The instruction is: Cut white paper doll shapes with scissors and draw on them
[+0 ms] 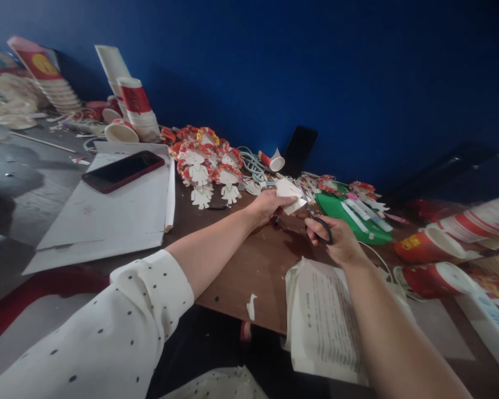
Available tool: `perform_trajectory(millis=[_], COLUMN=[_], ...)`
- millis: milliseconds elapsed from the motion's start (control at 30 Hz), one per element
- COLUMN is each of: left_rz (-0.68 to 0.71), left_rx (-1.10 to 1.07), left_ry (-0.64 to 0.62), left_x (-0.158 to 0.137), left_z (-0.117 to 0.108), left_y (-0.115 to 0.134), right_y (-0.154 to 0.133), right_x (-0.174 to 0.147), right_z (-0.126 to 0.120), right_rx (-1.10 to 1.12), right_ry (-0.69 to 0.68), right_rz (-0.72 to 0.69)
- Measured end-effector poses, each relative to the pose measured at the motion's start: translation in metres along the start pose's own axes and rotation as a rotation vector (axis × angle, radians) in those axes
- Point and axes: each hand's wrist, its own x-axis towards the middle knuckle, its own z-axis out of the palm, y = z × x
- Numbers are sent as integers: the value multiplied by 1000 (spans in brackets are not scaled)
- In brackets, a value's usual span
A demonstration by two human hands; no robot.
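My left hand (pixel 270 205) pinches a small piece of white paper (pixel 288 189) above the brown table (pixel 237 266). In my right hand (pixel 332 235) is a pair of scissors (pixel 322 224) with dark handles, its blades at the right edge of the paper. Whether the blades are fully closed is hard to make out. Just left of the paper lie several white paper figures (pixel 199 173) with red and yellow frilled tops. A green round piece (pixel 374 237) carrying white pens (pixel 355 215) sits beyond my right hand.
Two phones are here, one lying (pixel 122 170) on a white folder (pixel 103 221), another dark phone (pixel 301 145) against the blue wall. Stacked paper cups (pixel 139 108) stand back left; more red cups (pixel 430 245) lie right. A printed booklet (pixel 324 316) overlaps the front edge beneath my right forearm.
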Motion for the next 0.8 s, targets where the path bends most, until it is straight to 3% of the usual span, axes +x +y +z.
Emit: perform_trajectory(millis=[800], left_rz=[-16], left_rx=[-41], left_ry=[2], left_x=[-7], left_z=[4], left_y=[7], right_y=[-1], right_x=[-1], right_z=[0], right_rx=[-18], right_ry=[12], right_rz=[36])
